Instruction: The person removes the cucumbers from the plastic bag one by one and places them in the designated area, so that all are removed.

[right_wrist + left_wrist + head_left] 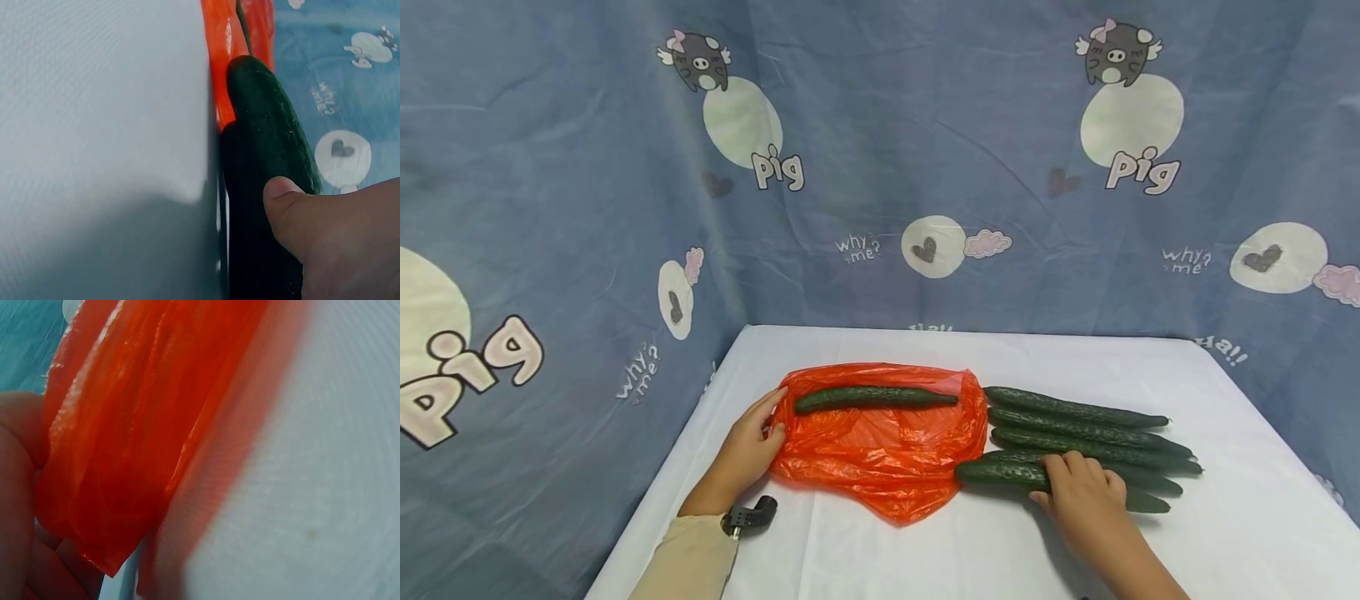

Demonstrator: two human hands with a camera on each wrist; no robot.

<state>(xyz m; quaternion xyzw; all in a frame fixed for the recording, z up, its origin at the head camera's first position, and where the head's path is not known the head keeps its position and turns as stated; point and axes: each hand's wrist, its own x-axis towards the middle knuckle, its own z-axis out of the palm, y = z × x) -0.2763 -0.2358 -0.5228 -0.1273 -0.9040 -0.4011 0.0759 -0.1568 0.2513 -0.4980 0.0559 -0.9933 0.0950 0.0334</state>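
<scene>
A red plastic bag (865, 462) lies spread on the table, with one dark green cucumber (876, 397) across its upper part. My left hand (748, 446) holds the bag's left edge, the crinkled plastic (119, 456) between thumb and fingers in the left wrist view. To the right of the bag, my right hand (1086, 492) grips the nearest cucumber (1000, 473) around its middle. Its left end overlaps the bag's right corner. In the right wrist view the thumb presses along that cucumber (265, 119). Several more cucumbers (1090, 432) lie side by side just beyond it.
A white cloth (850, 554) covers the table. Blue printed curtains (880, 167) hang behind the table and along its left side. A black strap with a small device (752, 515) sits on my left wrist, at the end of a beige sleeve (692, 554).
</scene>
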